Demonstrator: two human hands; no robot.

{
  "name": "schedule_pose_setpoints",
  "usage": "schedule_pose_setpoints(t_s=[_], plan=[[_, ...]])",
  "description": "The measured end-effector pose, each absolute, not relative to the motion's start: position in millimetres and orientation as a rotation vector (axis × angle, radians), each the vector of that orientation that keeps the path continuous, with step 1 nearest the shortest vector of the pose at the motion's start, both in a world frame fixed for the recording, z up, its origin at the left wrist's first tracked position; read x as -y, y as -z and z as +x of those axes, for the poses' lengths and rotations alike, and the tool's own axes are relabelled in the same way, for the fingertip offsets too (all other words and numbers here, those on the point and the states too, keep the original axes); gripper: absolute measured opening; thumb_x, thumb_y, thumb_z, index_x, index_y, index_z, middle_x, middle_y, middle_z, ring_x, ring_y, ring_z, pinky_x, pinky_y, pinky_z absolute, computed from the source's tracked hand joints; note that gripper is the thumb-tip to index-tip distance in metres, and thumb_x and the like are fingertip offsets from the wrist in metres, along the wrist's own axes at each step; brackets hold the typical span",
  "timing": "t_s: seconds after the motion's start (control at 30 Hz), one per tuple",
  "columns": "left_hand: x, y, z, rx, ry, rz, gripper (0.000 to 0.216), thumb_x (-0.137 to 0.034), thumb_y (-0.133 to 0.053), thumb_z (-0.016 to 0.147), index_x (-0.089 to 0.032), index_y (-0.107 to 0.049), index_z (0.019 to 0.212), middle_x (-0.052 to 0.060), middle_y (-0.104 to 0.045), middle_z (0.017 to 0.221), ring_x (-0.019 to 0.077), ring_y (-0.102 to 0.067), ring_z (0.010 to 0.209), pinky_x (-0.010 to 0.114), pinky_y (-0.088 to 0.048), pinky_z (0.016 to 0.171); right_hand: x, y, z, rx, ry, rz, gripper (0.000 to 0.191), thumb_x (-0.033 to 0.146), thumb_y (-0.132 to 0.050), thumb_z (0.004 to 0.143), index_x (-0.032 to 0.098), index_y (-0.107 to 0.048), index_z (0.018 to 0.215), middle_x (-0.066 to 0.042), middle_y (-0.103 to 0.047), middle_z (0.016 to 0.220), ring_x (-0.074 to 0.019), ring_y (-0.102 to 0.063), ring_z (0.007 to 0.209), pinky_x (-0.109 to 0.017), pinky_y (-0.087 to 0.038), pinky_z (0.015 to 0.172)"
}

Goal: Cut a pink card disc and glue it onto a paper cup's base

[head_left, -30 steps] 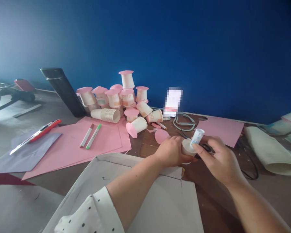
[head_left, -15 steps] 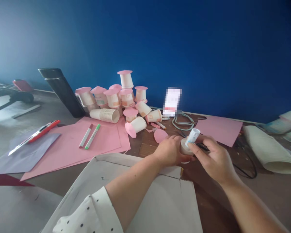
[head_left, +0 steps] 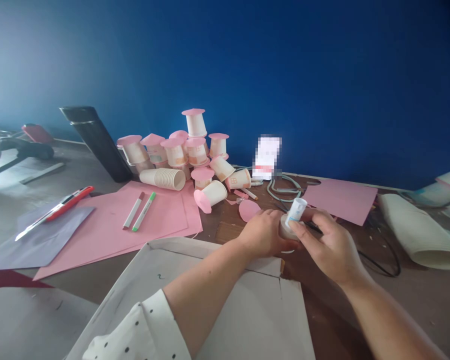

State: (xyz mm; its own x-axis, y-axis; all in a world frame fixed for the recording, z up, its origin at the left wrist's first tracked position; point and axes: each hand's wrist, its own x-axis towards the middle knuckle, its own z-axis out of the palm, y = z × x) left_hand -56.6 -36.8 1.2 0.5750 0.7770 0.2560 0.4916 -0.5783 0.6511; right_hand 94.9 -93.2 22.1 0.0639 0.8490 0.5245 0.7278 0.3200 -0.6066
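Note:
My left hand (head_left: 264, 232) is wrapped round a paper cup (head_left: 286, 230), which stands bottom up on the brown table. My right hand (head_left: 328, 245) grips a white glue stick (head_left: 296, 210) between thumb and fingers, its lower end at the cup's upturned base. Most of the cup's side is hidden by my fingers. Just behind my left hand lies a pink paper disc (head_left: 249, 210). Farther back, paper cups with pink paper roofs (head_left: 174, 151) stand in a pile, some tipped over (head_left: 212, 195).
Pink sheets (head_left: 161, 215) at left carry two markers (head_left: 144, 212); a red cutter (head_left: 70, 204) lies beside them. A black bottle (head_left: 97, 142) leans near the wall. A white board (head_left: 210, 300) lies under my left forearm. Cables (head_left: 386, 272) and a cup stack (head_left: 422, 232) are at right.
The glue stick has shifted very slightly over the cup's base. Both hands keep the same hold, and the other things stay in place.

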Motion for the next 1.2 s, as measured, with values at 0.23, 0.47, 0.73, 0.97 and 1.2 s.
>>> schedule_pose_setpoints(t_s=[0.23, 0.47, 0.73, 0.97, 1.2], plan=[[37, -4, -57, -1.03, -0.707, 2.266, 0.063, -0.059, -0.075, 0.064, -0.017, -0.058, 0.109, 0.01, -0.065, 0.109, 0.0282, -0.059, 0.106, 0.039, -0.048, 0.092, 85, -18, 101, 1.064, -0.699, -1.304, 0.027, 0.048, -0.071, 0.078, 0.023, -0.07, 0.088, -0.005, -0.073, 0.088, -0.0262, -0.068, 0.087, -0.039, -0.053, 0.08], [38, -6, -58, -1.035, -0.679, 2.278, 0.063, -0.059, -0.075, 0.064, -0.018, -0.059, 0.109, 0.01, -0.066, 0.108, 0.0282, -0.06, 0.103, 0.039, -0.049, 0.089, 81, -11, 103, 0.935, -0.772, -1.271, 0.027, 0.046, -0.076, 0.073, 0.022, -0.071, 0.084, -0.003, -0.072, 0.084, -0.023, -0.066, 0.085, -0.037, -0.051, 0.083], [38, -6, -57, -1.054, -0.673, 2.229, 0.068, -0.06, -0.075, 0.063, -0.019, -0.059, 0.114, 0.01, -0.065, 0.112, 0.0292, -0.059, 0.107, 0.04, -0.048, 0.091, 98, -22, 104, 1.296, -0.536, -1.34, 0.023, 0.044, -0.07, 0.08, 0.024, -0.069, 0.09, -0.003, -0.072, 0.09, -0.0235, -0.065, 0.088, -0.036, -0.05, 0.083], [38, -5, -57, -1.033, -0.684, 2.239, 0.065, -0.059, -0.074, 0.065, -0.017, -0.057, 0.113, 0.011, -0.064, 0.115, 0.0285, -0.059, 0.108, 0.04, -0.047, 0.093, 102, -19, 104, 1.463, -0.517, -1.323, 0.023, 0.04, -0.067, 0.083, 0.023, -0.067, 0.098, -0.003, -0.069, 0.095, -0.0234, -0.063, 0.093, -0.034, -0.05, 0.084], [38, -6, -58, -1.009, -0.691, 2.251, 0.061, -0.057, -0.073, 0.067, -0.018, -0.057, 0.11, 0.011, -0.065, 0.113, 0.0277, -0.06, 0.107, 0.039, -0.047, 0.094, 100, -18, 106, 1.54, -0.406, -1.472, 0.028, 0.046, -0.067, 0.081, 0.023, -0.067, 0.098, -0.003, -0.07, 0.096, -0.0249, -0.064, 0.092, -0.037, -0.047, 0.086]])
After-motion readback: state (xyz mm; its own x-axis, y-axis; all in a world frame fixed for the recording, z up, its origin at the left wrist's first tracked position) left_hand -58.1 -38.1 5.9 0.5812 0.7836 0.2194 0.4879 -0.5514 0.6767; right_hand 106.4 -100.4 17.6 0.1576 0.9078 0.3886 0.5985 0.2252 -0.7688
